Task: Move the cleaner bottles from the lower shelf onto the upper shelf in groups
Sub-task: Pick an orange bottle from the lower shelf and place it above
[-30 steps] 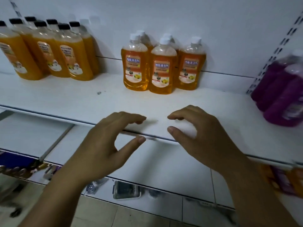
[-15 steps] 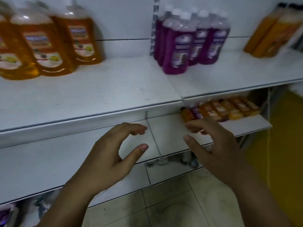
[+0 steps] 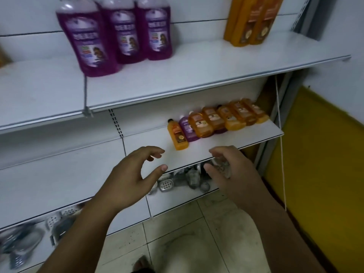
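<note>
**The reach for the next group on the lower shelf**

The upper shelf (image 3: 197,75) is seen across nearly the whole width. Bare board shows along its front and between the large purple bottles (image 3: 118,36) and the tall orange bottles (image 3: 250,20) at its back, so room for a further group is judged to be there. Beneath it, the lower shelf (image 3: 226,143) carries the cleaner bottles (image 3: 216,121) that are to be moved. They are packed in a tight row towards its right end, close under the upper shelf, and are mostly orange with at least one purple among them.

Both hands are held before the front edge of the lower shelf, apart from the bottles. The left hand (image 3: 130,178) is empty, its thumb and fingers spread in a loose curve. The right hand (image 3: 236,174) is likewise empty, with fingers bent and parted and nothing gripped.

The step in hand is judged to be the reach for that row. Headroom under the upper shelf looks small, so the chosen bottles are best drawn forward along the board before they are raised. A group is best pressed together from both sides, one hand at each end, so that none is tipped. The small black-capped orange bottle (image 3: 178,135) stands at the left end, a little forward of the rest — it is best gathered in first, lest it be knocked over.
</note>
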`<state>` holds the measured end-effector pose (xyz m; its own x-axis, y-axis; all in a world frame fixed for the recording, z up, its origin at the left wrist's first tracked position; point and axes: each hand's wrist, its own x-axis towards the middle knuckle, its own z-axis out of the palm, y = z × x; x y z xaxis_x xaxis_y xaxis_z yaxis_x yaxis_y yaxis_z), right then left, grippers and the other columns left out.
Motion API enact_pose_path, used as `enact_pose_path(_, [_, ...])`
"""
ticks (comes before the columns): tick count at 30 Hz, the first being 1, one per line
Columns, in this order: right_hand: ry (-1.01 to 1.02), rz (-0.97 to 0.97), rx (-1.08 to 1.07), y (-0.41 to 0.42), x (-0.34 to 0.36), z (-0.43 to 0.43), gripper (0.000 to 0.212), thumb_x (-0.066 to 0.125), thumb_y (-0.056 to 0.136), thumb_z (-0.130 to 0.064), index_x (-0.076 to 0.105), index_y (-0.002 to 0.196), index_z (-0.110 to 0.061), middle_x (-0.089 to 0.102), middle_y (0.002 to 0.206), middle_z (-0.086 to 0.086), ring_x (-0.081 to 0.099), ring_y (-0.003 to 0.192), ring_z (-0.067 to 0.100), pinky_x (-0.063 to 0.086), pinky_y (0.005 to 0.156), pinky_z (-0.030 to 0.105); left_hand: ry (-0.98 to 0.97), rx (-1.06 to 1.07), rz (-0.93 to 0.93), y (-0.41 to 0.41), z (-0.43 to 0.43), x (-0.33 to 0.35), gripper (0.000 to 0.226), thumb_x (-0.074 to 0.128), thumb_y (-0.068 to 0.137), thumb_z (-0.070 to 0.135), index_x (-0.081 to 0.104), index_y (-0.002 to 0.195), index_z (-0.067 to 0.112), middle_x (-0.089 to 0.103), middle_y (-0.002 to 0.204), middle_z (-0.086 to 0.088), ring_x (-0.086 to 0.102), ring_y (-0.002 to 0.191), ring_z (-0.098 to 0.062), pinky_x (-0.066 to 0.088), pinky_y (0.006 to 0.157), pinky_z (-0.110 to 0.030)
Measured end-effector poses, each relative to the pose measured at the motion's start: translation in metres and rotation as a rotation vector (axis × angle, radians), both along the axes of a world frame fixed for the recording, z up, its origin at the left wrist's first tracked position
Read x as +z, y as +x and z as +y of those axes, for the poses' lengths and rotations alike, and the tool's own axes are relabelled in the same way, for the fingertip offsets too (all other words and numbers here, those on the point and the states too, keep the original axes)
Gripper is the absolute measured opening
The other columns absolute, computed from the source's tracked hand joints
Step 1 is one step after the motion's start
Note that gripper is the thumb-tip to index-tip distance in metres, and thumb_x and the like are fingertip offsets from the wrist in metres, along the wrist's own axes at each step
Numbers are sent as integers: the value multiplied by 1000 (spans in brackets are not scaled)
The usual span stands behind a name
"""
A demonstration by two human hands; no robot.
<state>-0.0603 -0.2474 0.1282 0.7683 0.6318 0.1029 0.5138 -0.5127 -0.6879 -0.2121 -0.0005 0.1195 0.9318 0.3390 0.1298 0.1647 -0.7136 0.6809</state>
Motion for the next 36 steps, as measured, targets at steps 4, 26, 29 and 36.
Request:
enact_pose_path(4, [16,57,7,48,-25,-2,42,69,96,-46,60,134,-31,60,126,-15,58,115,5,55,98,31,-33,19,93,38,-14,-27,53,48,89,78,51,133,50,61,126,31,60,117,1,53,95,-30])
enact_pose_path(26, [274,1215,-419,277,-202,122,61,81,84,-53,60,129,-17,71,123,10,72,107,30,59,95,48,-931,705,254,275,47,-216,94,88,79,50,42,152,13,59,139,-12,65,117,-31,60,95,-46])
enact_pose_path(29, [372,1367,-470,284,-222,138,66,83,82,-52,59,132,-16,74,120,14,74,107,32,59,93,48,-858,749,291,291,48,-228,84,82,83,55,51,144,5,62,136,-14,67,112,-31,63,86,-42])
enact_pose_path(36, [589,1505,-493,281,-220,147,55,82,88,-30,57,134,-15,70,120,16,71,108,31,62,92,43,-648,817,374,298,46,-237,66,83,82,52,68,117,-2,73,111,-17,71,96,-29,60,84,-37])
